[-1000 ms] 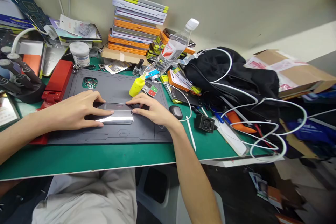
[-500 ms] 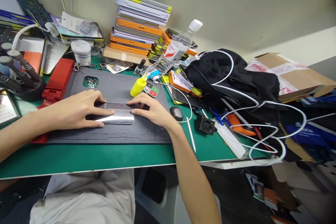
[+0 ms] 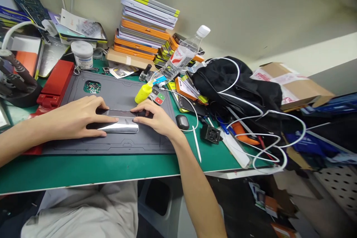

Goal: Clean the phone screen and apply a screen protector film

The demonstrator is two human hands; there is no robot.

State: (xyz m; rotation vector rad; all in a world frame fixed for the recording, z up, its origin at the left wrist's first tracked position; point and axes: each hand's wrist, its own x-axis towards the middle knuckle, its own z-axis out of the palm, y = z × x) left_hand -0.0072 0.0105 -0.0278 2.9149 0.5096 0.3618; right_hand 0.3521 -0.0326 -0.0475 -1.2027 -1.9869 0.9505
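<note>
A smartphone (image 3: pixel 124 127) with a glossy, reflecting face lies lengthwise on the dark grey work mat (image 3: pixel 108 146). Across its left half lies my left hand (image 3: pixel 79 117), gripping it with fingers at the far and near edges and one finger on the face. My right hand (image 3: pixel 156 118) is closed on the phone's far right corner, thumb and forefinger at the edge. Whether a thin tool is hidden under those right fingers, I cannot tell. Just beyond them stands a tilted yellow squeeze bottle (image 3: pixel 143 93).
A red clamp-like holder (image 3: pixel 57 80) and a dark screwdriver stand (image 3: pixel 23 95) are on the left. Stacked flat boxes (image 3: pixel 145 33) and a plastic water bottle (image 3: pixel 182 57) stand behind. To the right lie an earbud case (image 3: pixel 182 122), white stylus (image 3: pixel 196 143), small fan (image 3: pixel 212 134) and cables.
The whole view has shifted, so most things sit slightly farther left in the picture. Both hands keep the same grip on the phone, with no clear movement over the mat.
</note>
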